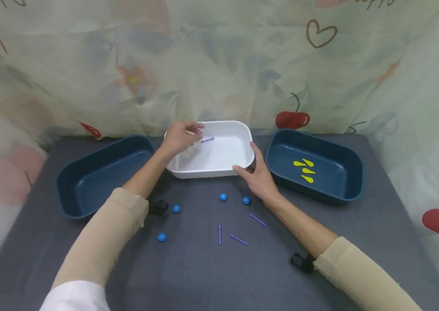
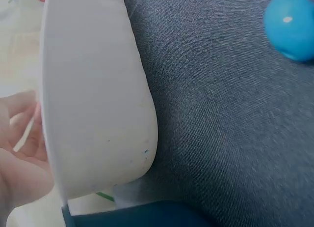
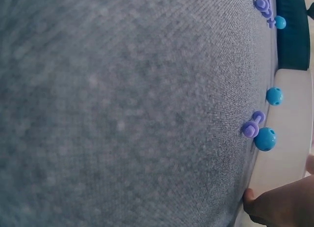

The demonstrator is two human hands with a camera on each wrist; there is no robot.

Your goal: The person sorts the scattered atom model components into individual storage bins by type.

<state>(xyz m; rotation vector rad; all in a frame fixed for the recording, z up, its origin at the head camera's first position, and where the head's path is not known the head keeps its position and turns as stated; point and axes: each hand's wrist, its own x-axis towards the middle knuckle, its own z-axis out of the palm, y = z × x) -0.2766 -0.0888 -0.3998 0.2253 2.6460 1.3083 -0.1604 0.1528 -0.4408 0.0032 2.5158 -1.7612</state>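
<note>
A white plastic tray (image 1: 219, 173) stands at the back middle of the table. My left hand (image 1: 182, 137) is over its left end, fingers loosely bent, with nothing visible held between them. A small purple dumbbell-shaped rod (image 1: 207, 140) is inside the tray, just beside those fingertips. In the left wrist view, the tray's outer wall (image 2: 98, 89) hides part of the left hand (image 2: 22, 148). At the tray's right corner, my right hand (image 1: 259, 176) grips the rim, thumb on the near side and fingers around the end. The right wrist view shows the right hand (image 3: 284, 202) against the tray wall.
Dark blue bins flank the tray: the left bin (image 1: 64, 203) and the right bin (image 1: 353, 190), which contains several yellow bulb-shaped pieces (image 1: 308, 171). On the grey cloth lie several blue beads (image 1: 176, 209) and three purple rods (image 1: 239, 240). A patterned curtain (image 1: 211, 65) hangs behind.
</note>
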